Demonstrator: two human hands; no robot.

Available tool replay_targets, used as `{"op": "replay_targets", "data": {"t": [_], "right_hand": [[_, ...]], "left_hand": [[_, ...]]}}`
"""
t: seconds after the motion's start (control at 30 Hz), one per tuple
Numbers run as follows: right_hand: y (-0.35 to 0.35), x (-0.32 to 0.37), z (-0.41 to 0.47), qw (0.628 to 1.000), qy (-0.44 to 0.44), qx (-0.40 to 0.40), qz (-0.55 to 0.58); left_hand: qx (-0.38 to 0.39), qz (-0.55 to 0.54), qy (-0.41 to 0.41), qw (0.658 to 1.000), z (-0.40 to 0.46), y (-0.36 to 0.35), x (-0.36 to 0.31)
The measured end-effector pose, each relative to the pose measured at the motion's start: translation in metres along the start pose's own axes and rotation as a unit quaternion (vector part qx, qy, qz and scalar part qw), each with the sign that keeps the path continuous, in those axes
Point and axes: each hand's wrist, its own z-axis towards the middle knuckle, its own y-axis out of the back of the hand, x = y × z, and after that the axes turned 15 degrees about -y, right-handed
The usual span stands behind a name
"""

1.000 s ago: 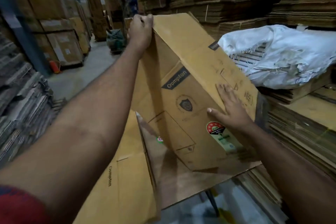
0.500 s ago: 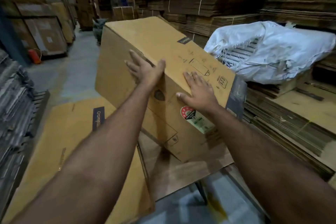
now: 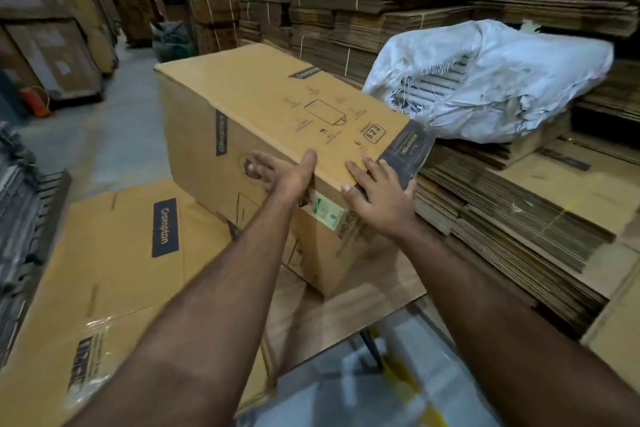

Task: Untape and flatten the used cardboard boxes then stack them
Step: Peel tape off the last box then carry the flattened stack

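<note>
Both hands pressed on a large brown cardboard box (image 3: 277, 104) lying on its long side. Left hand (image 3: 280, 172) lay flat, fingers spread, on the box's near side face, thumb up against the top edge. Right hand (image 3: 379, 192) rested over the near right corner, its fingers straight on the top face beside a dark printed band (image 3: 408, 149) whose small writing could not be read; neither hand was curled around anything.

On the side face a dark vertical label (image 3: 221, 132) carried the word Crompton, printed sideways. Its top face showed a line drawing of a box and the figure 522 in a rounded frame. A green and white sticker (image 3: 327, 211) sat below the right hand, its text too small to read.

The box stood on a flattened carton (image 3: 114, 253) spread beneath and to the left, also marked Crompton on a dark panel. A torn white sack (image 3: 502, 80) lay on stacked flattened cardboard (image 3: 519, 218) to the right.
</note>
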Motion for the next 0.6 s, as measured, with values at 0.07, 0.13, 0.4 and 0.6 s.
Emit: {"op": "replay_targets", "data": {"t": [0.07,0.13,0.4,0.6], "right_hand": [[-0.003,0.016,-0.005,1.000,-0.011,0.002,-0.009],[-0.009,0.036,-0.011,1.000,0.005,-0.003,-0.010],[-0.034,0.067,-0.021,0.998,0.045,-0.040,-0.004],[-0.023,0.028,-0.018,0.984,0.158,-0.012,0.083]], "left_hand": [[0.035,-0.010,0.012,0.999,-0.009,-0.011,0.009],[0.041,-0.034,0.036,0.998,-0.014,-0.021,0.014],[0.093,-0.061,0.054,0.992,0.012,-0.017,0.016],[0.034,0.149,-0.057,0.987,0.002,-0.023,-0.005]]}}
